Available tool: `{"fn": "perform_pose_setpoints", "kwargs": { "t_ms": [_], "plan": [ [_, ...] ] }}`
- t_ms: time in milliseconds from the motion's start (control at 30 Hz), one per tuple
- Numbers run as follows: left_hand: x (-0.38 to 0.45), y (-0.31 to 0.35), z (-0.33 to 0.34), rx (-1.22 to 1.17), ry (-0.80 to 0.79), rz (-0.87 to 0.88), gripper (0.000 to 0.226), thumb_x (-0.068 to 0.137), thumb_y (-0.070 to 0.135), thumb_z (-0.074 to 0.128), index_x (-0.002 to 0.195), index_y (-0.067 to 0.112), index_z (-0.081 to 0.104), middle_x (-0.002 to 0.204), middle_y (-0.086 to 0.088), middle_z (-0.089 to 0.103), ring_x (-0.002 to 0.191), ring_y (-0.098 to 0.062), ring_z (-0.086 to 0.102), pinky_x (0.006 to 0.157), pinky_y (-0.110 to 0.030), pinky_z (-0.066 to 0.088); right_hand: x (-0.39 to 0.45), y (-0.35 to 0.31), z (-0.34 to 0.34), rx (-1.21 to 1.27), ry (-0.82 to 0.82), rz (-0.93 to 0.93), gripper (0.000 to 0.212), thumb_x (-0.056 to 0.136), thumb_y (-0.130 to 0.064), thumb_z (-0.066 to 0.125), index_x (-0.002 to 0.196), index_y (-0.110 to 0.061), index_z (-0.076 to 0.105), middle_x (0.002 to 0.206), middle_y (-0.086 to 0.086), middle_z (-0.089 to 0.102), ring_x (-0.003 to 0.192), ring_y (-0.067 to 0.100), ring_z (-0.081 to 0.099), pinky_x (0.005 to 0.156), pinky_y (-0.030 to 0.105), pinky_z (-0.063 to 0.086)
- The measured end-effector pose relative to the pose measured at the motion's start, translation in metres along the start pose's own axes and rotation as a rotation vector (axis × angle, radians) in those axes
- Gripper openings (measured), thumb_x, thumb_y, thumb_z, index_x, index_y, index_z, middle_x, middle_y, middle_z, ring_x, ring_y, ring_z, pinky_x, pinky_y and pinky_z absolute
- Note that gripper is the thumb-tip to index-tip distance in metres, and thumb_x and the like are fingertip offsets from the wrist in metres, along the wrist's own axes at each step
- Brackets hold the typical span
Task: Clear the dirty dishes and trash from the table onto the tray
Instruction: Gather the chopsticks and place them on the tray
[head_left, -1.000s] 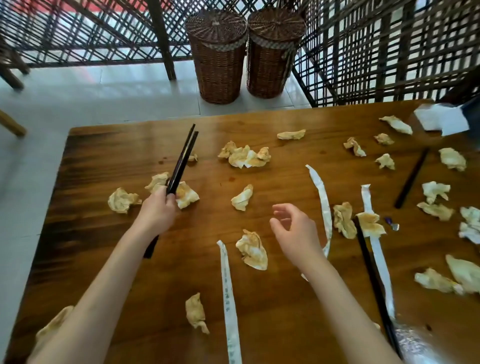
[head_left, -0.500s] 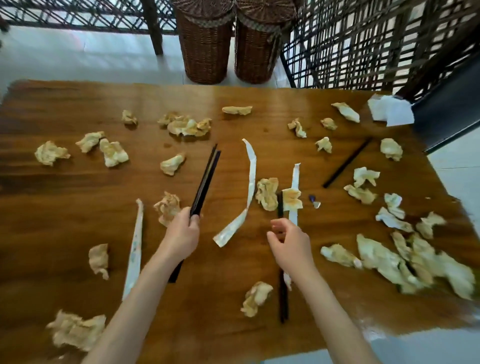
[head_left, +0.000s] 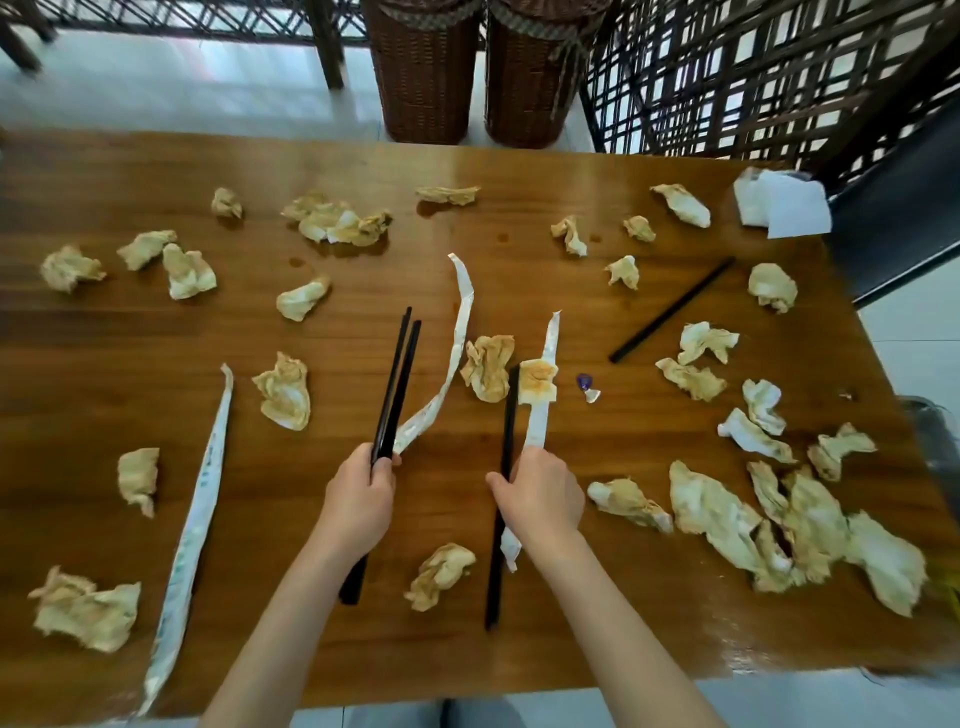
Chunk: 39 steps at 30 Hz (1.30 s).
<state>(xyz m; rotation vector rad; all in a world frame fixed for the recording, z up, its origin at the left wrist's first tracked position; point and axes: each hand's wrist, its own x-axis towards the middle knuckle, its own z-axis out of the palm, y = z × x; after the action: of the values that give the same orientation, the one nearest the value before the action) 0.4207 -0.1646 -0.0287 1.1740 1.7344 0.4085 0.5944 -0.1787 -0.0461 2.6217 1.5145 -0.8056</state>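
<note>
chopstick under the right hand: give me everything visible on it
The single black chopstick is long, slim and dark, looking like glossy plastic or lacquered wood. It lies nearly straight toward the camera on the wooden table. The right hand closes on its middle, along with a white paper sleeve lying alongside it. Its far tip sits between a stained napkin and a stained square wad; its near end is free.

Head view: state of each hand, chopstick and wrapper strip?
left hand: grips pair of chopsticks, tips raised
right hand: grips single chopstick with a wrapper strip
far chopstick: lying loose on table
curved strip: loose
long strip: flat, untouched
</note>
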Motion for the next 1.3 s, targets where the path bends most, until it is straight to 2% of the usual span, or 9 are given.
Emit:
{"fn": "perform_pose_setpoints", "kwargs": {
  "t_ms": [133, 233, 433, 567, 833, 1033, 1100, 1200, 1300],
  "plan": [
    [-0.001, 0.002, -0.006, 0.008, 0.004, -0.011, 0.022, 0.101, 0.02, 0.033, 0.093, 0.016, 0.053, 0.073, -0.003, 0.053, 0.056, -0.015, 0.045, 0.048, -0.026, 0.034, 0.004, -0.003, -0.004, -0.009, -0.027, 0.035, 0.031, 0.088, -0.034, 0.056, 0.064, -0.023, 0.041, 0.065, -0.006, 0.049, 0.062, 0.015, 0.053, 0.045, 0.023, 0.033],
    [0.001, 0.005, -0.009, 0.014, -0.013, -0.006, 0.022, 0.101, 0.02, 0.034, 0.092, 0.016, 0.053, 0.074, -0.003, 0.053, 0.058, -0.015, 0.045, 0.049, -0.026, 0.035, 0.005, -0.006, -0.006, -0.037, -0.03, 0.041, 0.027, 0.09, -0.029, 0.053, 0.066, -0.022, 0.043, 0.064, -0.006, 0.046, 0.061, 0.014, 0.05, 0.044, 0.024, 0.029],
    [0.01, 0.01, -0.015, 0.009, -0.073, -0.019, 0.022, 0.1, 0.02, 0.034, 0.089, 0.018, 0.053, 0.072, -0.003, 0.052, 0.058, -0.015, 0.045, 0.049, -0.026, 0.035, 0.002, -0.007, -0.01, -0.009, -0.039, 0.046, 0.013, 0.091, -0.024, 0.045, 0.081, -0.017, 0.05, 0.071, -0.004, 0.049, 0.064, 0.014, 0.051, 0.048, 0.025, 0.036],
    [0.015, 0.013, -0.017, -0.011, -0.129, -0.019, 0.022, 0.101, 0.019, 0.034, 0.089, 0.017, 0.053, 0.07, -0.002, 0.05, 0.057, -0.015, 0.045, 0.05, -0.028, 0.035, -0.001, 0.0, -0.018, 0.059, -0.004, 0.061, 0.022, 0.092, -0.026, 0.038, 0.1, -0.015, 0.056, 0.082, -0.001, 0.059, 0.071, 0.016, 0.057, 0.055, 0.028, 0.044],
    [0.014, 0.023, -0.009, -0.054, -0.193, -0.02, 0.023, 0.101, 0.018, 0.034, 0.09, 0.015, 0.054, 0.069, -0.002, 0.049, 0.056, -0.016, 0.044, 0.05, -0.027, 0.037, 0.01, 0.014, -0.05, 0.287, 0.135, 0.086, 0.042, 0.099, -0.027, 0.031, 0.138, -0.01, 0.033, 0.105, 0.004, 0.062, 0.075, 0.01, 0.05, 0.054, 0.022, 0.042],
    [0.011, 0.043, 0.015, -0.094, -0.189, -0.031, 0.022, 0.101, 0.017, 0.034, 0.091, 0.013, 0.054, 0.063, -0.001, 0.048, 0.049, -0.011, 0.043, 0.044, -0.022, 0.035, 0.051, 0.034, -0.084, 0.412, 0.156, 0.133, 0.031, 0.1, -0.021, 0.03, 0.128, -0.01, 0.036, 0.09, 0.001, 0.054, 0.072, 0.012, 0.054, 0.048, 0.021, 0.039],
    [0.011, 0.053, 0.026, -0.104, -0.175, -0.031, 0.022, 0.101, 0.016, 0.034, 0.091, 0.013, 0.053, 0.064, -0.002, 0.048, 0.05, -0.012, 0.044, 0.045, -0.023, 0.036, 0.072, 0.041, -0.094, 0.45, 0.139, 0.174, 0.025, 0.099, -0.017, 0.03, 0.121, -0.011, 0.039, 0.1, 0.005, 0.055, 0.073, 0.014, 0.053, 0.048, 0.023, 0.04],
    [0.013, 0.07, 0.045, -0.11, -0.138, -0.03, 0.022, 0.101, 0.015, 0.034, 0.09, 0.014, 0.052, 0.065, -0.002, 0.048, 0.051, -0.012, 0.044, 0.045, -0.022, 0.036, 0.106, 0.054, -0.111, 0.533, 0.122, 0.258, 0.02, 0.094, -0.007, 0.034, 0.112, -0.015, 0.04, 0.098, 0.002, 0.051, 0.082, 0.022, 0.059, 0.062, 0.037, 0.056],
    [0.014, 0.085, 0.065, -0.122, -0.12, -0.058, 0.021, 0.101, 0.018, 0.035, 0.089, 0.014, 0.053, 0.064, -0.002, 0.048, 0.052, -0.013, 0.045, 0.045, -0.022, 0.036, 0.143, 0.069, -0.127, 0.587, 0.084, 0.337, 0.016, 0.092, -0.006, 0.036, 0.101, -0.019, 0.037, 0.086, 0.0, 0.048, 0.076, 0.023, 0.06, 0.065, 0.042, 0.057]
  ]
}}
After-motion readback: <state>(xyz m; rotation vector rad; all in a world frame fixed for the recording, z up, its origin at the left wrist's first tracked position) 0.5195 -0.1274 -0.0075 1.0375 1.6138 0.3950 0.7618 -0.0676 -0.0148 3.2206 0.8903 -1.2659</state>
